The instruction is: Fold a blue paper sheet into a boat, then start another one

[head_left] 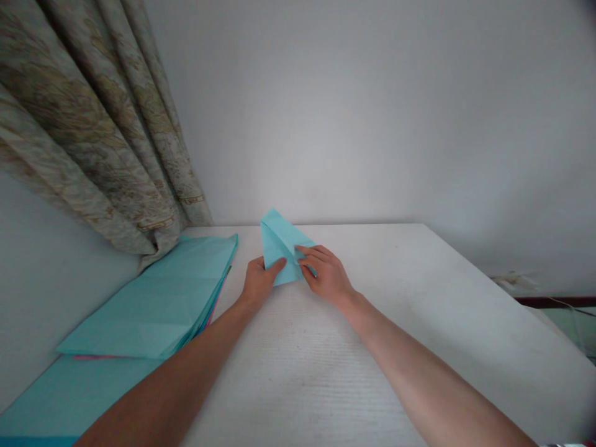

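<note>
One folded paper [274,244], tip toward wall [335,124]

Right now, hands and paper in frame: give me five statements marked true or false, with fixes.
1. The left hand grips the light-blue paper, thumb in front. True.
2. The right hand is well clear of the paper. False: its fingers are at the paper.
3. The stack of sheets lies to the right of both hands. False: it lies to their left.
4. A patterned curtain hangs at the upper left. True.
5. The table has a black top. False: it is white.
</note>
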### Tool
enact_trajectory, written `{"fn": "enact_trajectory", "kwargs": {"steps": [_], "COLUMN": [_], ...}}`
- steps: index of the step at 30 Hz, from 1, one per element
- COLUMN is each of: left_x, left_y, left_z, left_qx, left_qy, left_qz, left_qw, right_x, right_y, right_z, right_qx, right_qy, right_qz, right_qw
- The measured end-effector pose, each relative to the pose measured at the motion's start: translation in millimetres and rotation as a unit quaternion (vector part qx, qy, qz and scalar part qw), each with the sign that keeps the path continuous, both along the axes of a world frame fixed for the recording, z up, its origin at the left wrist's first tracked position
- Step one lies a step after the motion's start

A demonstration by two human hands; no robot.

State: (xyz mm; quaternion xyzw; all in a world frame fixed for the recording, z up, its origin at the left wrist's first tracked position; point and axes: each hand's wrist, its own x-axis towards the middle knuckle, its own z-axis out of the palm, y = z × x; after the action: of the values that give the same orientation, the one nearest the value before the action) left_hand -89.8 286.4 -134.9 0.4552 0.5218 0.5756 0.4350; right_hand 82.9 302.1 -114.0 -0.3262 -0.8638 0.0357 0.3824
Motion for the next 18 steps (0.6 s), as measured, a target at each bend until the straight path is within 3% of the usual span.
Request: {"fn": "enact_trajectory", "kwargs": {"steps": [10,18], "left_x": [-0.9,4.6], "left_y": [0.3,2.9], "left_z": [-2.9,-6.3], "left_qx": [0.017,0.027], "left_qy": [0.018,-0.162], "left_qz": [-0.048,-0.126], "left_qw": [0.999,0.978], "right_x": [-2.9,-4.1], "right_y": [-5.5,-2.3], "right_z": [5.5,2.4], "right_qx": [0.002,0.007], "right_qy": [-0.001,0.006], "right_qz": [0.034,0.048], "right_qw": [0.999,0.999]}}
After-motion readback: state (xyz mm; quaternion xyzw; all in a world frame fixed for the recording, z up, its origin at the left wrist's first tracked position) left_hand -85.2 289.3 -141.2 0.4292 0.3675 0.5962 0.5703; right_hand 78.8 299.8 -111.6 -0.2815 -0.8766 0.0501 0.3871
